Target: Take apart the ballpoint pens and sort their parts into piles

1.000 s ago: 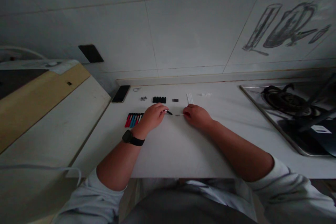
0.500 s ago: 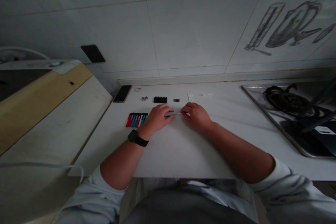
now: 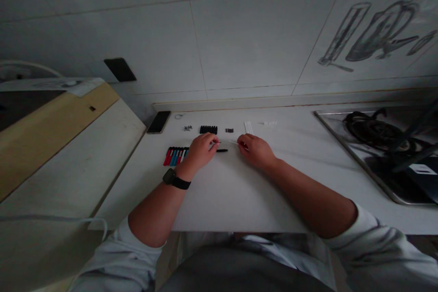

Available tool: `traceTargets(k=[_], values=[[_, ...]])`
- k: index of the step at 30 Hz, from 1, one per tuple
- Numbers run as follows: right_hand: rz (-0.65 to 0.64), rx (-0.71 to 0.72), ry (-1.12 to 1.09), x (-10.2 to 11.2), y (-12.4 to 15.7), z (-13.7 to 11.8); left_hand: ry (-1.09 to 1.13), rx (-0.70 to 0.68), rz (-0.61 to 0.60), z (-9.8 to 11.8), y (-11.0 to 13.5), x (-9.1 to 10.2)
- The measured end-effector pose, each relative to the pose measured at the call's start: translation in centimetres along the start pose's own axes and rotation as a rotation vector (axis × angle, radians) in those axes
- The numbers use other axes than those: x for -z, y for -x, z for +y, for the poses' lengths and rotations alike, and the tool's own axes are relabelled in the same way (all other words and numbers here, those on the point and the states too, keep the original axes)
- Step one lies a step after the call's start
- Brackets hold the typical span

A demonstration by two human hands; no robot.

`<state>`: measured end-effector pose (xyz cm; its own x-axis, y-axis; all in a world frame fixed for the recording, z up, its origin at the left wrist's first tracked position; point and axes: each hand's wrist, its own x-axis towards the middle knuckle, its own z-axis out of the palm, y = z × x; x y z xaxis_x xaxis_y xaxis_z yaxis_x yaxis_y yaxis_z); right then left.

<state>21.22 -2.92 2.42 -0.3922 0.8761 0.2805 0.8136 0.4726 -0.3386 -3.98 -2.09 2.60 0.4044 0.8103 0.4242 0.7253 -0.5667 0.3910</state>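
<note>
On the white counter [image 3: 239, 182], my left hand [image 3: 200, 151] rests with fingers curled, pinching a thin part whose tip pokes out to the right. A short black piece [image 3: 222, 150] lies on the counter just right of that hand. My right hand [image 3: 255, 150] is closed on a thin white rod [image 3: 234, 142] that points left toward the other hand. A row of red, blue and black pen barrels [image 3: 175, 156] lies left of my left hand.
Along the back lie a phone [image 3: 159, 122], tiny springs [image 3: 186, 128], a black row of caps [image 3: 208, 129], a small dark part [image 3: 229, 130], white tubes [image 3: 248, 127] and small white bits [image 3: 269, 123]. A gas hob [image 3: 383, 141] sits at right; a wooden-edged surface [image 3: 51, 137] at left.
The hands had met over the thin part half a second ago; now they are drawn apart, and a short black piece lies on the counter between them.
</note>
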Motion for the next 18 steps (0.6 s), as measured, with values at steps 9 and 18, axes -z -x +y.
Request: traceTargets(k=[9, 18], values=[[0.028, -0.081, -0.012, 0.1, -0.1, 0.0, 0.056, -0.024, -0.106, 0.3, 0.1, -0.7], [0.203, -0.024, -0.442, -0.6, -0.2, 0.3, 0.079, -0.071, -0.134, -0.2, 0.2, -1.1]])
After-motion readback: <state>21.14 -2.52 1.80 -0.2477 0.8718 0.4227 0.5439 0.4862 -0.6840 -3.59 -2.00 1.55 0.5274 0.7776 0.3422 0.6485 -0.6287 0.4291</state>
